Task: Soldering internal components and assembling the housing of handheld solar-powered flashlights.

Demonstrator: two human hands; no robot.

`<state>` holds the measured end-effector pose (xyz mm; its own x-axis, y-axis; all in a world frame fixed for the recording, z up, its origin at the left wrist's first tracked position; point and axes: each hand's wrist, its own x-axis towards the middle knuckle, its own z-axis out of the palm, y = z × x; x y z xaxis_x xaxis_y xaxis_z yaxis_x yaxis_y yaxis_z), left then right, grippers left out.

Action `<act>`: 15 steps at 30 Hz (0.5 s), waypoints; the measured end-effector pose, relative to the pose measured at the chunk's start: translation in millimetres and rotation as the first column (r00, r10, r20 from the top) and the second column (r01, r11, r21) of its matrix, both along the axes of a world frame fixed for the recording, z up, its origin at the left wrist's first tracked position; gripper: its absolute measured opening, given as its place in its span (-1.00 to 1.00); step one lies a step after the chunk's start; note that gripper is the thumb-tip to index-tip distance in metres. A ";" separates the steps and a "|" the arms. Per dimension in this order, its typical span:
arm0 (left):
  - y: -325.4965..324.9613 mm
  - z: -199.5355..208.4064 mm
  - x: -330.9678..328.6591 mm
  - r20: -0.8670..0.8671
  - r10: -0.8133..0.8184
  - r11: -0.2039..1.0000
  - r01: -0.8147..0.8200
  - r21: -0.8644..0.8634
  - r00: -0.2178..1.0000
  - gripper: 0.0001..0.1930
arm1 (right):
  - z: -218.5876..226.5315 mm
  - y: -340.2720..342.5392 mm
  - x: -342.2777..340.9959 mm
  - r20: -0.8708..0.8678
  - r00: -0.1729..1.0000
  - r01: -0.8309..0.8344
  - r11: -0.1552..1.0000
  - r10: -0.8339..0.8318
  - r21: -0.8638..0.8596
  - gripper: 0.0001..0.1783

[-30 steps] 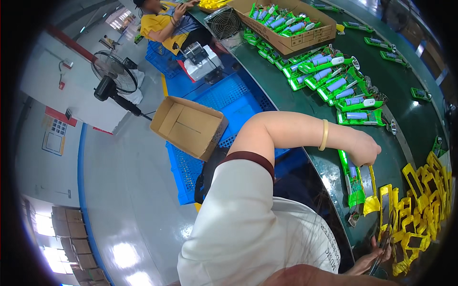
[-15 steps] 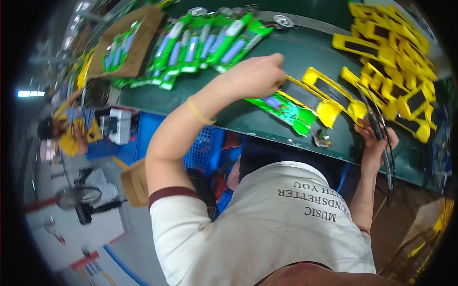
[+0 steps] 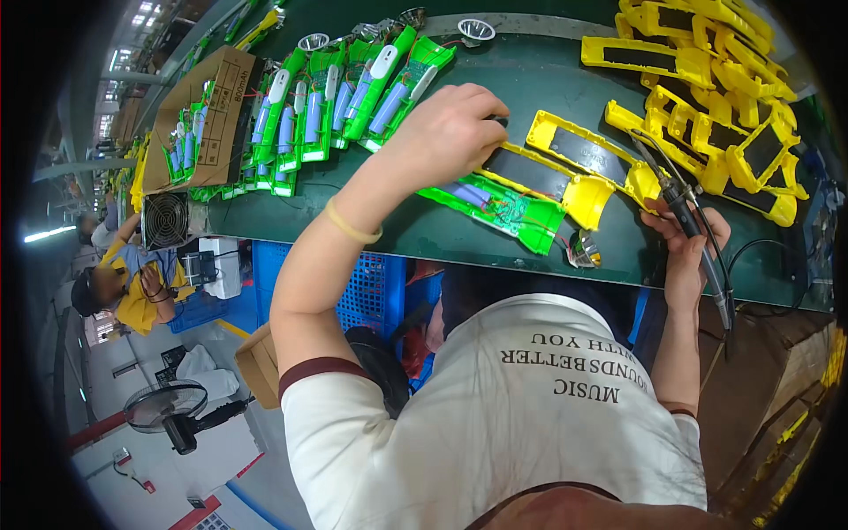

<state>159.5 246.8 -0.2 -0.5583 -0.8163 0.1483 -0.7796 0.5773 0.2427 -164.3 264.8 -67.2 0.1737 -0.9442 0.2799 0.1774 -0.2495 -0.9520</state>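
My left hand (image 3: 455, 132), with a yellowish band at its wrist, is closed at the left end of a yellow plastic shell (image 3: 530, 173) with a dark inset panel. A small dark bit shows at its fingertips; what they grip is mostly hidden. My right hand (image 3: 685, 238) is closed around a soldering iron (image 3: 685, 208), its fingers near the right end of another yellow shell (image 3: 587, 150). Nearer to me lies a green shell (image 3: 539, 221) with a blue cell (image 3: 468, 193), a circuit board and thin wires. A small silver reflector cup (image 3: 585, 249) lies by its right end.
A row of green shells with blue cells (image 3: 353, 102) lies at the far left, beside a cardboard box (image 3: 221, 115) of more. Yellow shells (image 3: 707, 97) are heaped at the far right. Loose reflectors (image 3: 477, 32) lie at the back. A person (image 3: 141, 278) sits at the left.
The whole view has shifted slightly and become sharper. My left hand stays closed by the yellow shell, and my right hand still holds the soldering iron.
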 end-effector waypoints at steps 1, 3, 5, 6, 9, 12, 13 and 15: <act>5.2 7.4 4.5 -0.050 -0.012 1.000 0.011 -0.003 0.999 -0.81 | 1.5 -0.6 0.4 0.001 1.000 0.003 1.000 -0.003 -0.001 -0.49; 16.3 16.2 12.1 -0.221 -0.023 0.986 0.059 0.154 0.975 -0.71 | 5.2 1.3 -0.6 0.002 1.000 0.004 1.000 -0.004 0.000 -0.48; 33.9 10.8 13.4 -0.233 -0.035 0.948 0.106 0.301 0.972 -0.56 | 4.7 1.2 2.0 0.002 1.000 -0.017 1.000 0.017 0.018 -0.48; 43.3 8.8 8.8 -0.223 -0.003 0.936 0.081 0.342 0.975 -0.53 | 6.5 0.3 5.1 0.017 0.999 -0.041 0.999 0.040 0.026 -0.47; 55.4 -3.1 6.7 -0.332 -0.022 0.976 0.092 0.196 0.943 -0.57 | 2.5 -1.4 6.8 0.043 0.997 -0.073 0.996 0.072 0.042 -0.48; 50.9 10.9 14.3 -0.370 0.097 0.958 0.015 0.288 0.924 -0.62 | 2.2 -2.5 6.8 0.051 0.997 -0.068 0.996 0.065 0.057 -0.49; 41.6 14.0 20.4 -0.413 0.084 0.974 0.013 0.228 0.907 -0.62 | 4.3 -2.4 6.7 0.054 0.997 -0.060 0.996 0.056 0.074 -0.49; 12.6 27.6 32.5 -0.372 0.058 0.995 -0.024 0.097 0.926 -0.58 | 4.3 -1.3 7.3 0.042 0.998 -0.047 0.994 0.043 0.095 -0.49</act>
<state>192.1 259.4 27.4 -0.4423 -0.8566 0.2657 -0.6447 0.5096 0.5697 -157.0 263.5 -62.9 0.2072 -0.9585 0.1960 0.2246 -0.1484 -0.9631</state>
